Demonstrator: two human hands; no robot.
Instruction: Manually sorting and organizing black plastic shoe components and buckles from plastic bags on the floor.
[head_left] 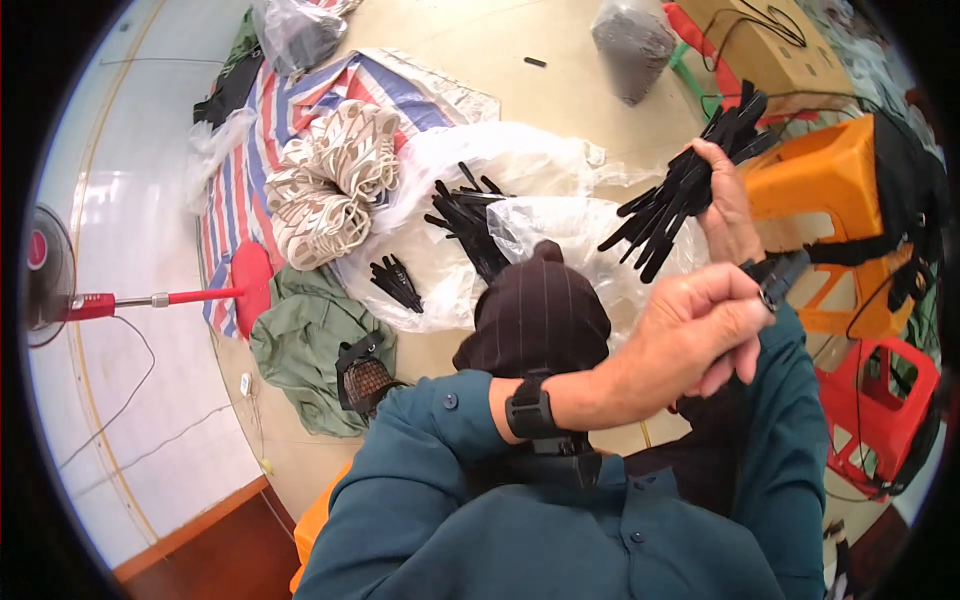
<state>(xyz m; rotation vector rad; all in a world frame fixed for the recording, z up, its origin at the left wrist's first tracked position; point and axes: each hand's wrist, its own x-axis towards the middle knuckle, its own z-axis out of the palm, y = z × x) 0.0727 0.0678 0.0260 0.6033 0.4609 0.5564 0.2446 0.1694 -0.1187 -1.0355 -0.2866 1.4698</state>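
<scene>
My right hand (728, 205) grips a bundle of slim black strips with rounded ends (680, 195), which fan out on both sides of the fist. My left arm crosses in front of my body. Its hand (700, 335) has curled fingers against the black device (782, 280) strapped at my right wrist; whether something small is pinched there is hidden. A larger heap of black strips (470, 225) and a small bunch (396, 283) lie on clear plastic sheeting (540, 150) on the floor. Another black band (530, 405) circles my left wrist.
Beige-and-brown sneakers (335, 185) sit on a striped tarp (440, 90), left of the plastic. A red-based fan (252, 290) lies beside a green cloth (310, 345). Orange (820, 170) and red stools (880, 400) and a cardboard box (765, 50) stand right. Dark pinstriped cloth (540, 320) is central.
</scene>
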